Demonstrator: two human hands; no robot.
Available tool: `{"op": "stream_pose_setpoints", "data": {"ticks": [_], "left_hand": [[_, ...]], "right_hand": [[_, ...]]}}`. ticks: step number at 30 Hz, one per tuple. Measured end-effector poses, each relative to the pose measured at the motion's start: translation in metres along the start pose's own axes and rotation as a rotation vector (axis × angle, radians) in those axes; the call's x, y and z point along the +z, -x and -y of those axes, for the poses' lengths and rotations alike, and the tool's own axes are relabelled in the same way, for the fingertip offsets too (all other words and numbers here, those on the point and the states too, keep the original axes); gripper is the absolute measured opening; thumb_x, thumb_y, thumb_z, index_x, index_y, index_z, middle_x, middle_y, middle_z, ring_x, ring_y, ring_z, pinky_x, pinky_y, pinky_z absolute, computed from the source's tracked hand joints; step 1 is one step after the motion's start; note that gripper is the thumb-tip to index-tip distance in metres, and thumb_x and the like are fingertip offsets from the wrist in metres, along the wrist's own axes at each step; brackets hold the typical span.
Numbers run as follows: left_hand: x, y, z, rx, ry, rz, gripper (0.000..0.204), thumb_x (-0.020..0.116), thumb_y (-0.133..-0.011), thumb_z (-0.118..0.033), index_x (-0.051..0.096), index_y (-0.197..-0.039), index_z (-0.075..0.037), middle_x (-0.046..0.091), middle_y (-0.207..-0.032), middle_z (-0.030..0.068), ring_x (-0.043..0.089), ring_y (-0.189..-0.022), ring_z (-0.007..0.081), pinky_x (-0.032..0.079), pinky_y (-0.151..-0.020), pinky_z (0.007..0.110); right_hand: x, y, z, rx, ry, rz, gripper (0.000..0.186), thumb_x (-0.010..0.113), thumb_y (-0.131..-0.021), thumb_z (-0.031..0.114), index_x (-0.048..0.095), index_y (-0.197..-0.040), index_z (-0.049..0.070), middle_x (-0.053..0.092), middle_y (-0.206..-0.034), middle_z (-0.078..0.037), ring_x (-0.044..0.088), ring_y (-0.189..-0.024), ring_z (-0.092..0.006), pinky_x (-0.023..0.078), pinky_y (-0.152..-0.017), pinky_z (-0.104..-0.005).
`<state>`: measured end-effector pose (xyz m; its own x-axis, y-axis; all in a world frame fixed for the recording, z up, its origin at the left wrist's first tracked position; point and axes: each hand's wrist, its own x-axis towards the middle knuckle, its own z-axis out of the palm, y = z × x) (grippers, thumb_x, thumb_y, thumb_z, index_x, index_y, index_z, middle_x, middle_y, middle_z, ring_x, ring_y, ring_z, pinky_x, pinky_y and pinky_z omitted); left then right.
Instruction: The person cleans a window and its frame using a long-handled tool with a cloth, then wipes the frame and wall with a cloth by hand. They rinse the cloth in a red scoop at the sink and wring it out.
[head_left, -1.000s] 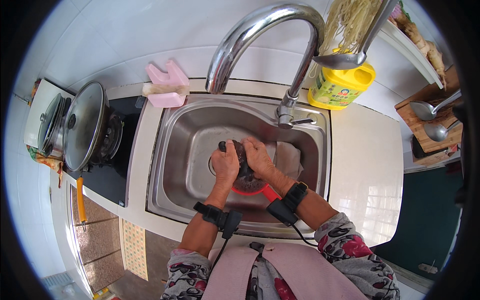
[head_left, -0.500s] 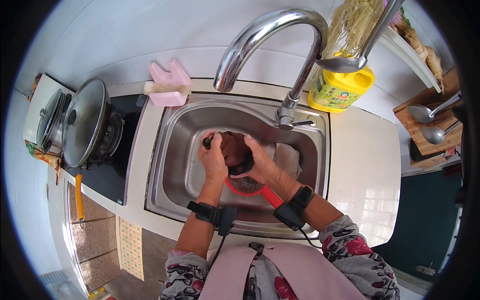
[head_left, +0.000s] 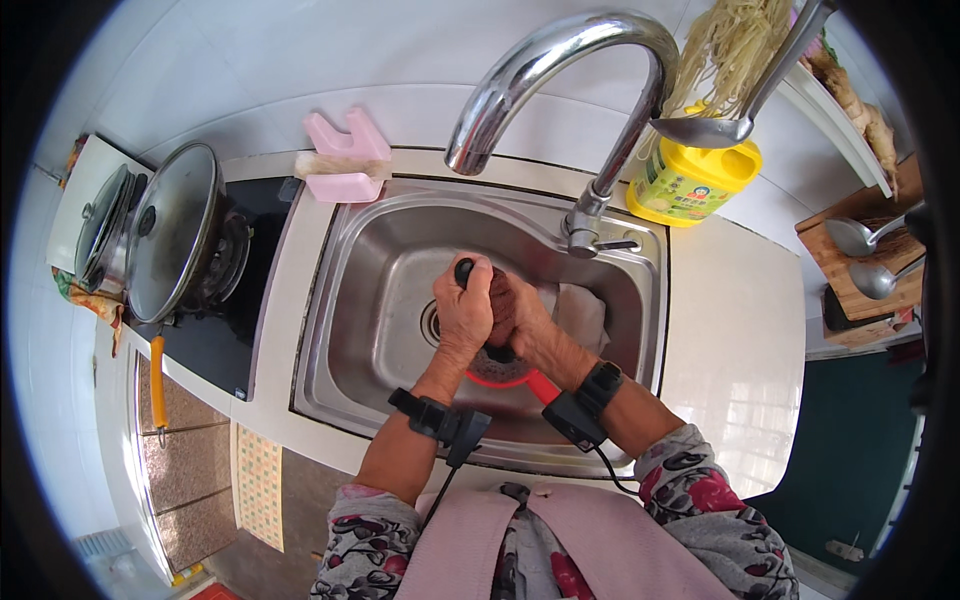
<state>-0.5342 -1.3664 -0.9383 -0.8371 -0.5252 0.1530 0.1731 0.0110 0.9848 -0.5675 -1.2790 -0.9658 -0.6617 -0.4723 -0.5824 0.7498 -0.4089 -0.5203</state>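
Observation:
In the head view, a bunched brown and black cloth [head_left: 502, 308] is squeezed between my two hands over the sink [head_left: 400, 285]. My left hand [head_left: 465, 312] is closed on its left side, and a dark end pokes out above the fingers. Pressed against the other side is my right hand [head_left: 536, 328], its fingers wrapped round the cloth and partly hidden. Just beneath sits a red scoop [head_left: 543, 386] with sudsy liquid inside; its handle slants toward my right wrist. A pale folded cloth [head_left: 580, 316] lies in the basin's right part.
A chrome faucet [head_left: 575, 30] arches above the sink. Behind stand a pink holder [head_left: 348, 165] and a yellow jug [head_left: 690, 180], with a ladle [head_left: 705, 132] hanging near it. On the left, a lidded pan [head_left: 175, 235] rests on the black stove [head_left: 262, 255].
Both hands have drawn closer together, bunching the cloth more tightly. My left hand has shifted right, uncovering the drain.

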Motion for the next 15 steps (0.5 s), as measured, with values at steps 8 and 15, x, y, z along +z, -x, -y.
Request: {"op": "stream_pose_setpoints", "data": {"ticks": [8,15], "left_hand": [[-0.039,-0.015,0.021,-0.429,0.39,-0.453,0.021,0.059,-0.082,-0.022,0.059,-0.08,-0.002,0.056,-0.075,0.0018,0.056,-0.068,0.0149,0.047,-0.063,0.031],[-0.137,-0.006,0.013,-0.427,0.528,-0.675,0.034,0.06,-0.083,-0.03,0.056,-0.094,0.002,0.058,-0.089,0.009,0.062,-0.078,0.023,0.053,-0.068,0.036]], "right_hand": [[-0.01,0.001,0.003,-0.099,0.433,0.063,0.036,0.053,-0.088,0.035,0.06,-0.093,0.0,0.063,-0.083,-0.007,0.061,-0.074,-0.0225,0.05,-0.066,-0.0365],[-0.129,0.044,-0.011,0.159,1.656,0.059,0.041,0.06,-0.083,0.037,0.057,-0.097,-0.001,0.057,-0.084,-0.015,0.061,-0.079,-0.0262,0.049,-0.066,-0.0406]]}}
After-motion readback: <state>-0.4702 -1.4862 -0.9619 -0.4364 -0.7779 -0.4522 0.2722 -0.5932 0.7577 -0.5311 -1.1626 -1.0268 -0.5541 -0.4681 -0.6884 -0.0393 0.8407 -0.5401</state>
